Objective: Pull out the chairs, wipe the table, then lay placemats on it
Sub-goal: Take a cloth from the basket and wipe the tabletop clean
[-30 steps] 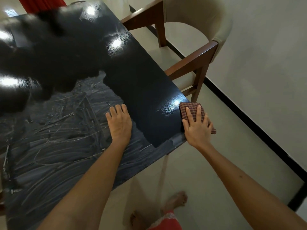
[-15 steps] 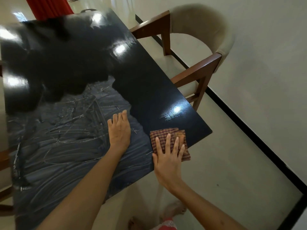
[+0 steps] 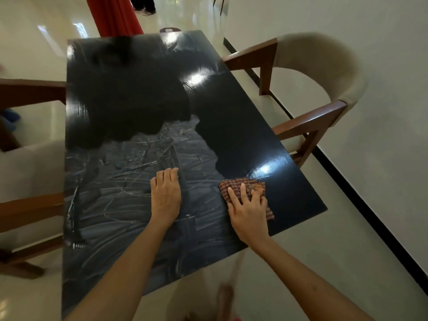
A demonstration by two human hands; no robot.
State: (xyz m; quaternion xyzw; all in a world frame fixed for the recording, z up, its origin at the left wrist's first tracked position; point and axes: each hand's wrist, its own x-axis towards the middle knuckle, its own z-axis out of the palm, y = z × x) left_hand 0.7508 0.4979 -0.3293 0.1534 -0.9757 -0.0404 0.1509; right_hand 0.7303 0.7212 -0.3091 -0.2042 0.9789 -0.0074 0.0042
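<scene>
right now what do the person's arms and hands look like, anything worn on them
Both arms are bare up to the frame edge: no sleeves, gloves, watch or bracelets visible. The left hand and right hand show no rings that I can make out.

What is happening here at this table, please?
A person is wiping a dark glossy table. The right hand presses a folded checked cloth flat near the table's right edge, while the left hand rests palm down beside it. The near part shows streaky smears; the far part looks clean and shiny. A wooden armchair stands pulled back on the right. No placemats are visible.
</scene>
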